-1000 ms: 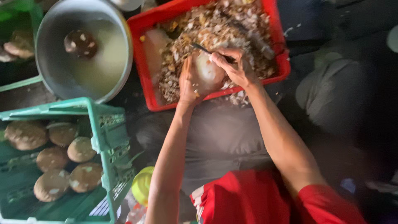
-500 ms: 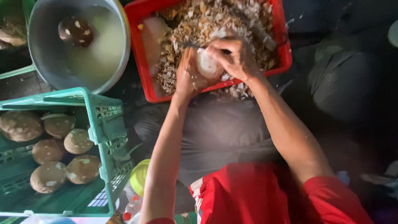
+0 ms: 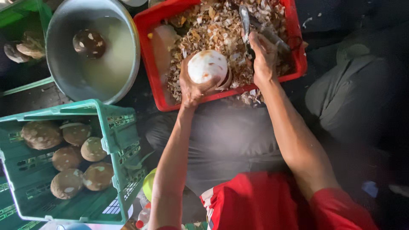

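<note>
Green crate [image 3: 111,127]: the biggest thing, lower left; it holds several brown, white-flecked coconuts [image 3: 67,158] lying close together on its floor.
Metal basin [image 3: 59,64]: round and grey, upper left, with cloudy liquid inside and one dark brown coconut [image 3: 88,43] sitting in it.
Red tray [image 3: 142,47]: rectangular, at the top centre, piled with pale brown husk shavings [image 3: 213,30]; a few shavings have spilled over its near rim.
Second green crate [image 3: 19,12]: only a corner shows at the far upper left, with more brown pieces in it.
Left hand [image 3: 192,85]: palm and fingers curled up around the underside of the peeled coconut, gripping it firmly.
Right hand [image 3: 263,57]: fist closed around the handle of the knife, knuckles up, just right of the peeled coconut and not touching it.
Peeled coconut [image 3: 207,67]: roundish, mostly white with a few orange-brown patches, held over the near edge of the red tray; its white scraped face turns up toward the camera; no clear long axis.
Knife [image 3: 244,19]: its narrow grey blade rises from the fist, long axis running away from the person, tip pointing to the tray's far side above the shavings.
</note>
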